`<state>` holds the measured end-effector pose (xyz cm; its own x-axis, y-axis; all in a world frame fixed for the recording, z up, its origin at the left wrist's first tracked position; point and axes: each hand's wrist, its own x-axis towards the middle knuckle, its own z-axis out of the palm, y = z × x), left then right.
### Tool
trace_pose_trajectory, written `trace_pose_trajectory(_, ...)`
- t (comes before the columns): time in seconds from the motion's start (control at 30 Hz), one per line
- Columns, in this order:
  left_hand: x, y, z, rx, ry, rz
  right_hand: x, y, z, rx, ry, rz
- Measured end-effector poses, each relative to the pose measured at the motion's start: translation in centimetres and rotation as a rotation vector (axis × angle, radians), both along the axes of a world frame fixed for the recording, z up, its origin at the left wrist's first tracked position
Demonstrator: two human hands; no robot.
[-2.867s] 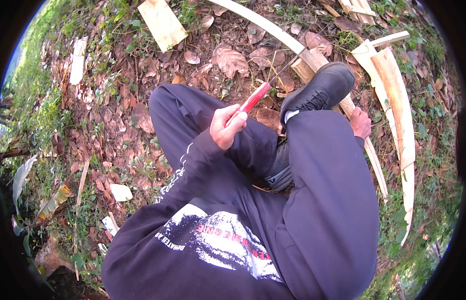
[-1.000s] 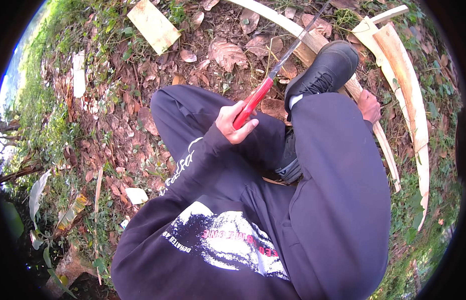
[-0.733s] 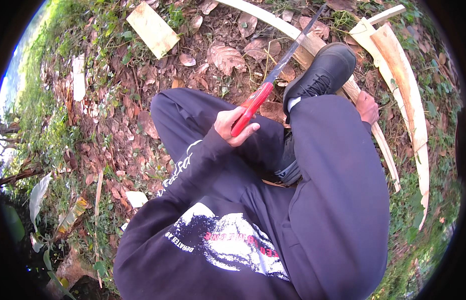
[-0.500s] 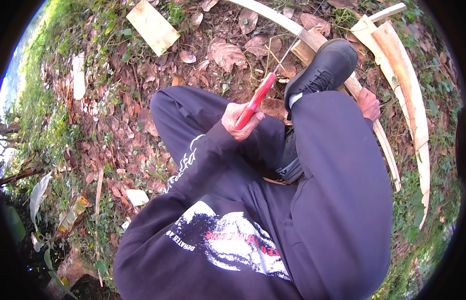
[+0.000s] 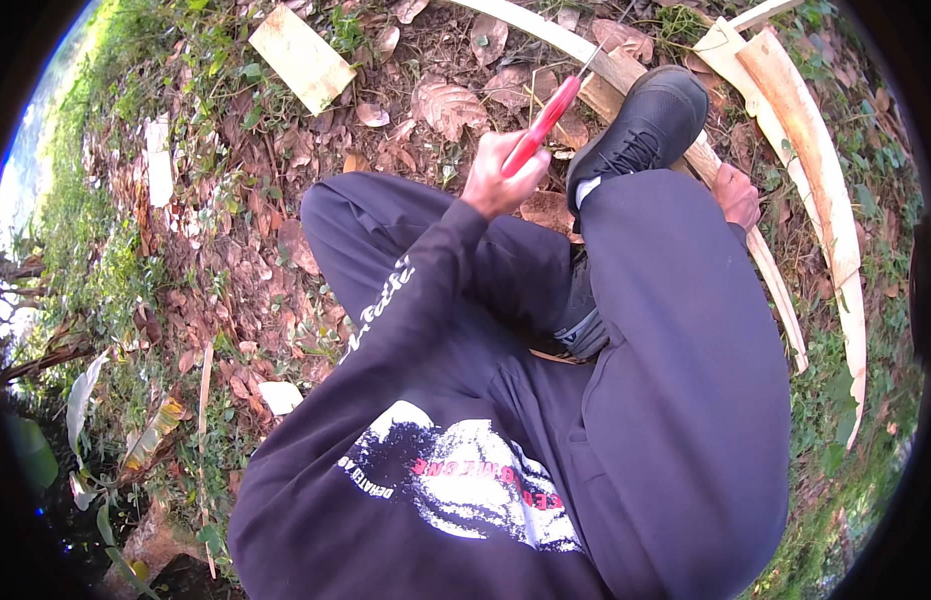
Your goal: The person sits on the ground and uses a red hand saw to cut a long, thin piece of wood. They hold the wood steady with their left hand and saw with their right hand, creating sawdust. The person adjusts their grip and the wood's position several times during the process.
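Observation:
My left hand (image 5: 497, 180) is closed around the red handle of a thin-bladed cutting tool (image 5: 541, 122). Its blade points up and right toward a long pale wooden strip (image 5: 603, 68) lying on the leaf-covered ground. A black shoe (image 5: 643, 130) presses down on that strip. My right hand (image 5: 735, 194) rests lower along the same strip (image 5: 775, 290), gripping it beside my right knee. Dark trousers and a dark sleeve fill the middle of the view.
A broad curved slab of pale wood (image 5: 820, 190) lies at the right. A flat rectangular offcut (image 5: 300, 58) sits at the top left, and small pale chips (image 5: 281, 396) lie among dry leaves. Grass and plants border the left and right edges.
My left hand has moved the red-handled tool back and forth along its blade, and now sits farther up toward the strip. The shoe and my right hand have stayed on the wood.

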<state>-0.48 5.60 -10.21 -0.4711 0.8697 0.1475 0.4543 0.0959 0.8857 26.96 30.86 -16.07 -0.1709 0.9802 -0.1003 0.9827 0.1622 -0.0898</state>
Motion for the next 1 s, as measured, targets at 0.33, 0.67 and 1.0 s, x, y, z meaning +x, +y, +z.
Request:
trace_pose_trajectory(0.33,1.5,-6.1,3.6,-0.051,-0.326,-0.061,0.6,0.5,1.2,-0.031,0.004,-0.088)
trace_pose_trajectory(0.67,0.1,-5.6,3.7,-0.07,-0.329,-0.081,0.1,-0.1,1.5,-0.033,0.006,-0.092)
trace_pose_trajectory(1.0,-0.4,2.4,0.9,0.034,-0.366,-0.068,-0.6,0.3,1.3,-0.046,0.007,-0.078)
